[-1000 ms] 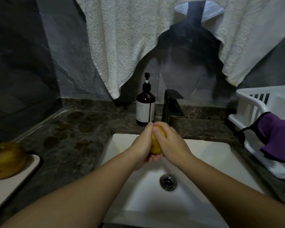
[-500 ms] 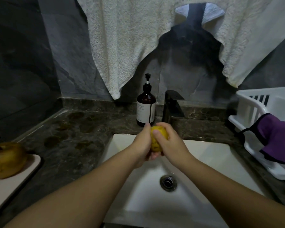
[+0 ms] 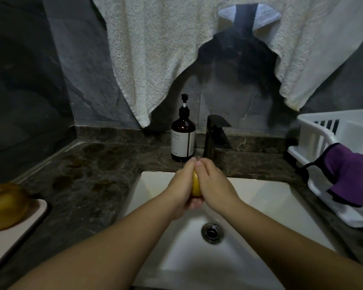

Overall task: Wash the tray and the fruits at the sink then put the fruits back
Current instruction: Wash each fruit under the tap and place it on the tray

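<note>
A small yellow fruit [image 3: 195, 186] is clasped between my two hands over the white sink [image 3: 270, 197], just in front of the black faucet [image 3: 217, 136]. My left hand [image 3: 181, 185] cups it from the left and below. My right hand [image 3: 215, 185] covers it from the right, so only a narrow yellow strip shows. At the far left a pale tray [image 3: 15, 233] lies on the dark counter, and a larger brownish-yellow fruit [image 3: 5, 206] rests on it.
A brown soap pump bottle [image 3: 183, 137] stands left of the faucet. A white dish rack [image 3: 323, 141] with a purple cloth [image 3: 352, 174] draped over its edge sits at the right. White towels [image 3: 155, 59] hang above. The drain [image 3: 212, 232] lies below my hands.
My hands have closed tighter around the yellow fruit, the right hand sliding over it so less of it shows than half a second ago.
</note>
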Demonstrator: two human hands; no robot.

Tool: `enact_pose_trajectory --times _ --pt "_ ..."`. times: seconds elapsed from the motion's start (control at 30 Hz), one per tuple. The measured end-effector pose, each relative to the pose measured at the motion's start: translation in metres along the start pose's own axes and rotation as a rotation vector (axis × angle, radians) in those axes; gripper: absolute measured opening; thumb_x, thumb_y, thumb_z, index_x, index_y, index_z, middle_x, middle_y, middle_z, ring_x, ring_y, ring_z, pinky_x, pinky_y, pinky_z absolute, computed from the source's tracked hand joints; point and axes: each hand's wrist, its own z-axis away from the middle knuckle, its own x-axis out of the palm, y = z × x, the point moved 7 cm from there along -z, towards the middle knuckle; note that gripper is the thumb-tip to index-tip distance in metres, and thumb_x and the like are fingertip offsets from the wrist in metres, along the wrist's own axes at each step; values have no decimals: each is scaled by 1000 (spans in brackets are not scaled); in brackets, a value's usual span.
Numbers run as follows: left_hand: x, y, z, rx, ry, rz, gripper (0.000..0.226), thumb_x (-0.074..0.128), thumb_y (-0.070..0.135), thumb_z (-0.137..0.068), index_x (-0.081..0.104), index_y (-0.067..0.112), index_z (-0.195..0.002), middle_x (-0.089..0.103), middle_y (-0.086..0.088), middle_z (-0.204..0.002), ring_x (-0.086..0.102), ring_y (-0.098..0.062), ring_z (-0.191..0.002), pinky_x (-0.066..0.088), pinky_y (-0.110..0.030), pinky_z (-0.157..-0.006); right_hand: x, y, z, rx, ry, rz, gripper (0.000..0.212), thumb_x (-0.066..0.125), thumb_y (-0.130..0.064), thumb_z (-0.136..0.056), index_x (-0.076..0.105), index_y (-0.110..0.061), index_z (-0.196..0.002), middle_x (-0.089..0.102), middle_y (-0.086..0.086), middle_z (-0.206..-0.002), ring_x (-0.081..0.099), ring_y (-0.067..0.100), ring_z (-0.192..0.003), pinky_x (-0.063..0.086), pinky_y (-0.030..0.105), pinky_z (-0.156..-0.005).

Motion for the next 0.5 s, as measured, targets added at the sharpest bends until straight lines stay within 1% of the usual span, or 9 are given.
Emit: enact_pose_trajectory --times 0.07,0.13,0.17,0.27,0.33,0.37,0.43,0.47,0.5 --pt "-2 4 -1 107 39 -67 51 59 75 -80 61 37 -115 72 -9 -110 74 -26 -92 64 -47 -84 3 9 -3 138 -71 -133 43 29 -63 -103 55 -34 -122 63 6 -105 63 23 -87 55 37 -69" --pt "-6 18 1 278 141 -239 47 60 74 -71 59 42 -107 69 -5 -107 73 -26 -93 64 -52 -83 8 19 -1 410 -127 -369 58 29 -68 -101 60 -21 -113 63 10 -76 59 20 -59 44 26 -45" --pt "-6 20 2 283 150 -256 47 60 74 -70 59 42 -106 70 -5 -104 73 -25 -90 64 -52 -81 7 16 2 416 -113 -368 60 27 -68 -101 61 -20 -114 62 11 -73 58 21 -55 41 24 -43" --pt "0 5 3 24 12 -81 58 61 81 -76 63 38 -114 73 -8 -100 75 -22 -76 64 -39 -63 -5 -2 3 -15 16 23 46 21 -59 -105 52 -37 -132 60 6 -112 62 22 -89 50 33 -68" --pt "0 5 4 28 2 -60 54 61 82 -78 64 40 -112 74 -5 -100 75 -19 -77 58 -30 -58 -8 -3 3 -98 42 33 43 21 -59 -105 53 -40 -128 57 3 -118 60 18 -96 50 34 -71" --pt "-2 11 4 120 42 -87 48 63 80 -76 64 44 -108 73 -3 -103 75 -18 -81 58 -29 -58 -7 3 -3 27 26 -121 45 23 -59 -105 58 -34 -119 61 5 -111 63 19 -90 52 32 -64" --pt "-4 23 4 287 110 -177 45 64 75 -70 63 46 -105 70 0 -108 73 -17 -90 61 -32 -61 4 16 -1 367 -44 -462 56 28 -66 -102 61 -21 -105 64 9 -80 62 18 -57 45 25 -44" --pt "-3 26 5 305 114 -183 46 63 72 -71 63 45 -107 70 -1 -110 72 -18 -93 62 -35 -64 6 15 2 433 -75 -507 61 29 -69 -101 62 -18 -106 63 9 -70 57 16 -46 40 23 -39" --pt "-3 25 4 272 98 -132 45 63 69 -75 63 42 -111 69 -3 -113 73 -21 -95 63 -38 -66 7 12 1 395 -95 -446 61 30 -69 -101 62 -18 -112 65 11 -75 57 15 -46 39 22 -39"
